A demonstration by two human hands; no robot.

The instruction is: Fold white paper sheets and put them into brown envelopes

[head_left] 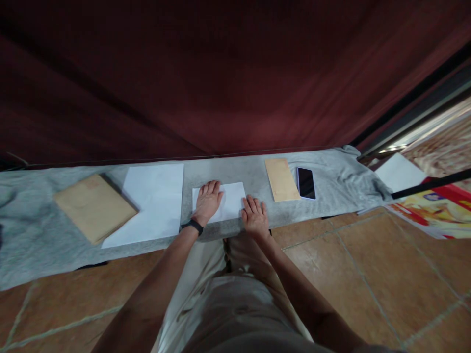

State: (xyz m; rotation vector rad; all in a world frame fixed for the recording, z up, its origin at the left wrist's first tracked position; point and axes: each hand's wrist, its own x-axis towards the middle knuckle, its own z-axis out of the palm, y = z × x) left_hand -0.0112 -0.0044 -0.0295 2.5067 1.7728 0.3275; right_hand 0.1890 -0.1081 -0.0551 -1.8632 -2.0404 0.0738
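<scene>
A small white sheet of paper (231,200), possibly folded, lies on the grey cloth in front of me. My left hand (208,200) rests flat on its left part, fingers stretched out, with a dark band on the wrist. At the paper's right edge my right hand (255,214) lies palm down, its fingers a little spread. Neither hand grips anything. Left of the small paper are larger white sheets (156,203), partly covered by a stack of brown envelopes (94,207). A single brown envelope (282,179) lies to the right.
A phone (306,183) with a dark screen lies beside the single envelope. The grey cloth (342,171) covers a long narrow surface against a dark red curtain (235,98). Brown tiles (331,260) form the floor. A colourful printed package (441,211) is at the far right.
</scene>
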